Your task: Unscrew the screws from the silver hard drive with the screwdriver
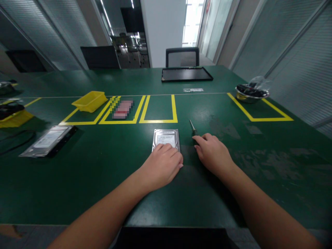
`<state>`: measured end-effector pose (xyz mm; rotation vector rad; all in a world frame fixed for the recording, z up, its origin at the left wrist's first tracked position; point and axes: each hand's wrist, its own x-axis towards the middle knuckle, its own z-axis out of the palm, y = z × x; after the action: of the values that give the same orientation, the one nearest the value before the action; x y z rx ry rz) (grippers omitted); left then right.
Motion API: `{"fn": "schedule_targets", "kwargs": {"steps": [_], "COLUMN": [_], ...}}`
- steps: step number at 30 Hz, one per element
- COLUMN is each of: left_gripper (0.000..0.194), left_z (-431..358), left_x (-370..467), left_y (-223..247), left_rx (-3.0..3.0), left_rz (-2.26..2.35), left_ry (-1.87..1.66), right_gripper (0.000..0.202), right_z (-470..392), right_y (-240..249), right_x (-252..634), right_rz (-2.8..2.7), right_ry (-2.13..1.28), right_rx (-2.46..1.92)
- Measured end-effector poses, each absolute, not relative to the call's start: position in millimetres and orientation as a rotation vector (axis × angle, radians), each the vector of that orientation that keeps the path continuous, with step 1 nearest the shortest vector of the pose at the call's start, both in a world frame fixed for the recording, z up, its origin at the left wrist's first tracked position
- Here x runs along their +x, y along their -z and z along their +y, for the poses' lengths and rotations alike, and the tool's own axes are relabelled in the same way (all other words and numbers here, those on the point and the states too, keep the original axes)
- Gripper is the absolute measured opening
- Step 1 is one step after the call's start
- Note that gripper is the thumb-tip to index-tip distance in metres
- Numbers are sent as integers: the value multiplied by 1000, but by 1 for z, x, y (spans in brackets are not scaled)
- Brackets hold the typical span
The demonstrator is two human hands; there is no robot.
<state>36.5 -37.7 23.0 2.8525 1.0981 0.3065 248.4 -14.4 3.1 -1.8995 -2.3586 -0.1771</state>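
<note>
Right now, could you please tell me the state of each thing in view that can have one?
Hard drive: flat, label up.
Left hand: over the drive's near end.
Screwdriver: held, tip pointing away.
Right hand: closed around the screwdriver's handle.
Yellow bin: upright, open-topped.
Metal bowl: upright, holding dark items.
Black-rimmed panel: lying flat.
Pixelated reddish item: details unreadable.

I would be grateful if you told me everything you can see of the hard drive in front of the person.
The hard drive is a silvery, metal-looking rectangular case with rounded outlines along its sides and a white printed label, its text too blurred to read. It lies flat, label up, on the green table, just nearer than a yellow tape outline. The left hand rests over its near end, hiding that part.
</note>
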Motion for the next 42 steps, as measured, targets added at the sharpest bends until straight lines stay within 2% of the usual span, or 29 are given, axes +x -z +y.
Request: {"fn": "schedule_targets", "kwargs": {"steps": [42], "left_gripper": [10], "left_z": [-38], "left_x": [37], "left_y": [-25], "left_rx": [2744], "left_rz": [1112], "left_ry": [-308], "right_gripper": [33], "right_z": [-15], "right_y": [-4], "right_x": [248], "right_rz": [-2357], "right_ry": [177], "right_rx": [-1898]}}
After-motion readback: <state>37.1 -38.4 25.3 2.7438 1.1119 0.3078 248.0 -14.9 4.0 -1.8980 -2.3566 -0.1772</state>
